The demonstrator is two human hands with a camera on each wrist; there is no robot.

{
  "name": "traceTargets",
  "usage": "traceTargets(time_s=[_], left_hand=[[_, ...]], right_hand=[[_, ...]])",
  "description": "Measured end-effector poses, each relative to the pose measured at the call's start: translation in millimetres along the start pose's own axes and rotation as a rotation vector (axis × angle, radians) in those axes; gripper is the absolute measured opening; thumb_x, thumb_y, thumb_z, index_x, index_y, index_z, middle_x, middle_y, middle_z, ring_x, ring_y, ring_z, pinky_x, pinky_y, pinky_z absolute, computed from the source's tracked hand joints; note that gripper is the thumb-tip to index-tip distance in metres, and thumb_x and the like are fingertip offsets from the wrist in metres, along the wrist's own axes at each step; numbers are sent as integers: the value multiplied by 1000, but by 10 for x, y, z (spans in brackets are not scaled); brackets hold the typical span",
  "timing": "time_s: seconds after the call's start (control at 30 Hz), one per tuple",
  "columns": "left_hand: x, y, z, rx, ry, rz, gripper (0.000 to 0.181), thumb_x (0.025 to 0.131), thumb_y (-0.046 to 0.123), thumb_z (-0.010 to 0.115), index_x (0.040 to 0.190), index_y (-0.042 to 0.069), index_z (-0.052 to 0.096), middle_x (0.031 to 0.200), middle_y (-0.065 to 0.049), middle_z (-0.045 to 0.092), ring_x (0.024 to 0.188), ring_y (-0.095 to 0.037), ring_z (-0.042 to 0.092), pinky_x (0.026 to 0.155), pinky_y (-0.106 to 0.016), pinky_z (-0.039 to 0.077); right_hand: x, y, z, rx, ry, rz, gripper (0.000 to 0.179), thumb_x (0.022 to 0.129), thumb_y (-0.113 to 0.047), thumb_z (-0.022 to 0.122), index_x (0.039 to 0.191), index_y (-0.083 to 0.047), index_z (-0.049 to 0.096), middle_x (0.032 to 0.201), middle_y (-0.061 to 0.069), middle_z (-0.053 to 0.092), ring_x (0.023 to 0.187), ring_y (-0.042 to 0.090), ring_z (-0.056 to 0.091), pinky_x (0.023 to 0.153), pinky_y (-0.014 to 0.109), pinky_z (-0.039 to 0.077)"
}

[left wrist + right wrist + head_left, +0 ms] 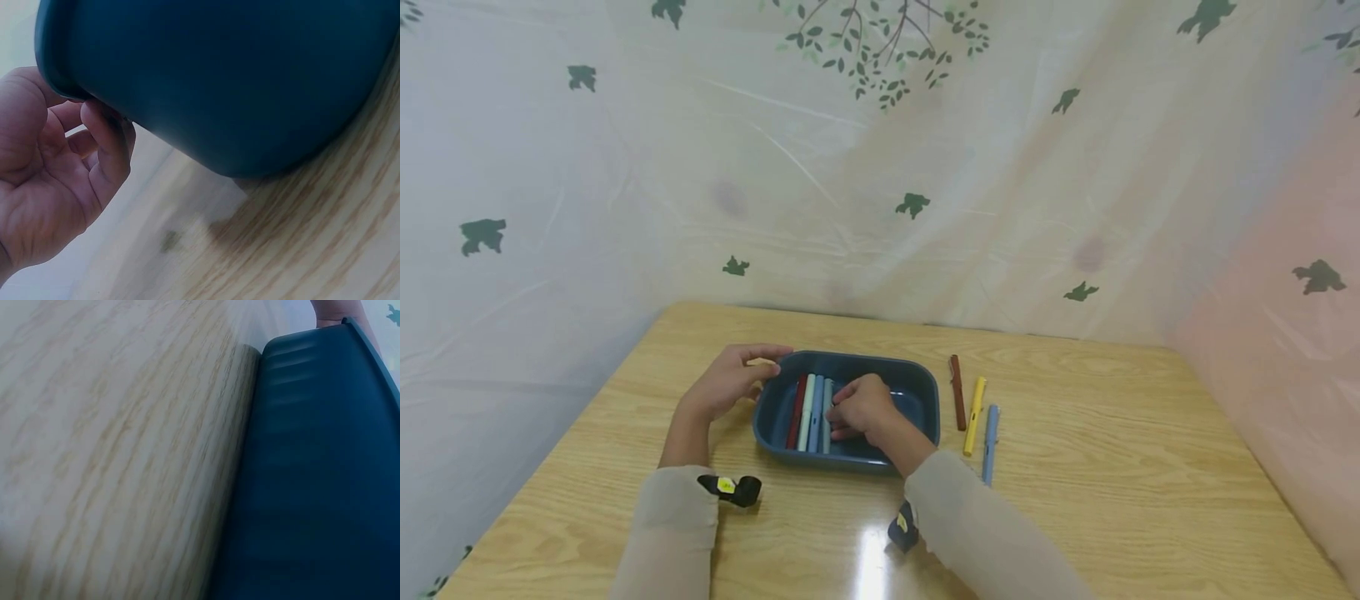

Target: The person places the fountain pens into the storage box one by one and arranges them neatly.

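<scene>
A dark blue tray (pixel 850 461) stands on the table with a row of pens lying side by side in its left half: a dark red pen (pixel 797 412), a pale mint pen (pixel 807 412), a blue pen (pixel 816 414) and a grey-blue pen (pixel 827 437). My left hand (pixel 730 382) grips the tray's left end, its fingers bent under the rim in the left wrist view. Inside the tray, my right hand (pixel 867 408) has its bent fingertips against the grey-blue pen's right side. Whether they pinch it is hidden. The right wrist view shows mainly the tray's outer wall (pixel 312 456).
Right of the tray, a brown-red pen (pixel 957 393), a yellow pen (pixel 974 417) and a light blue pen (pixel 990 444) lie apart on the wooden table (pixel 1120 467). A patterned curtain (pixel 1000 167) hangs behind and beside the table.
</scene>
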State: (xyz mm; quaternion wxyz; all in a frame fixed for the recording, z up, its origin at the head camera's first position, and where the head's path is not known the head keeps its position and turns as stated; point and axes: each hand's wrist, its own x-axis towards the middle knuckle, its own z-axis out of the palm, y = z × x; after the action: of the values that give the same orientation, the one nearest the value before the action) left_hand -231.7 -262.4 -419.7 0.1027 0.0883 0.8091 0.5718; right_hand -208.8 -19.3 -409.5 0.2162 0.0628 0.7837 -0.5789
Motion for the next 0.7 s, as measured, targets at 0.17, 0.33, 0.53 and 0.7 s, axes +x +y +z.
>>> traceTargets(time_s=[0.17,0.33,0.53,0.7], left_hand=[[8,8,6,14,1,1,38,103,11,55,140,5,62,136,-19,61,101,-29,61,78,-40,55],[-3,7,7,25,3,-1,38,104,12,54,140,6,62,139,-19,60,104,-30,60,79,-40,55],[-17,8,6,25,-3,11,38,104,13,55,141,5,61,139,-20,59,105,-31,61,79,-40,55],[-10,0,4,25,-2,11,38,104,12,55,141,5,61,139,-20,59,103,-31,61,78,-40,55]], right_hand=[[-1,-17,-68,24,-9,-4,19,86,10,73,104,5,69,89,16,70,73,23,71,64,32,60],[-15,-59,-158,31,-41,-27,21,88,9,72,109,6,68,93,16,70,78,25,72,66,33,60],[-40,-145,-298,33,-67,-78,24,91,5,72,114,8,68,97,17,71,82,28,72,68,33,61],[-69,-232,-443,47,-70,-99,28,93,3,70,120,10,66,104,18,71,85,28,71,70,34,61]])
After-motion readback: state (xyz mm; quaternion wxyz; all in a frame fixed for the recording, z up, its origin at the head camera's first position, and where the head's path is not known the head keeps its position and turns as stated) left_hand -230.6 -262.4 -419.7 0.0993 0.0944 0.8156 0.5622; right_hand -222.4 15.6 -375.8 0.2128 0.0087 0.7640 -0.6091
